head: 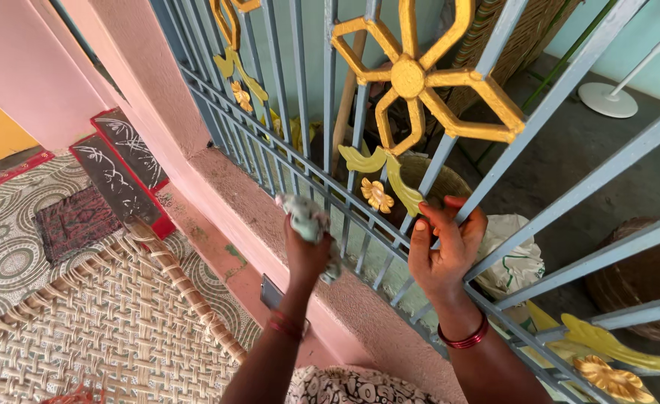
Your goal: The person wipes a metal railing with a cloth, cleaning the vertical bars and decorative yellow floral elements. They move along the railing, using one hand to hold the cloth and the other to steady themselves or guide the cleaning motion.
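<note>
Two hands work: left hand (309, 251) clamps a cloth (305, 218) against the grille (360, 217); right hand (444, 247) grips a bar; wipe along each bar.

Woven cane chair (113, 314), patterned floor mat (16, 224) — white pedestal fan base (607, 99) and white sack (513, 258) behind.

The window grille (450, 202) stands on a plastered sill (270, 224), and everything is placed from it. The left hand (307, 251), closed round a crumpled cloth (306, 218), is against the grille's lower bars, just above the sill. To its right, the right hand (444, 251) grips a bar beside a flower ornament (412, 78). Behind the grille lie a basket (431, 176), a sack (513, 262) and, farther back, a fan stand (607, 99). Before the grille, left of the sill, a woven cane seat (113, 322) rests on a patterned floor (16, 232).
</note>
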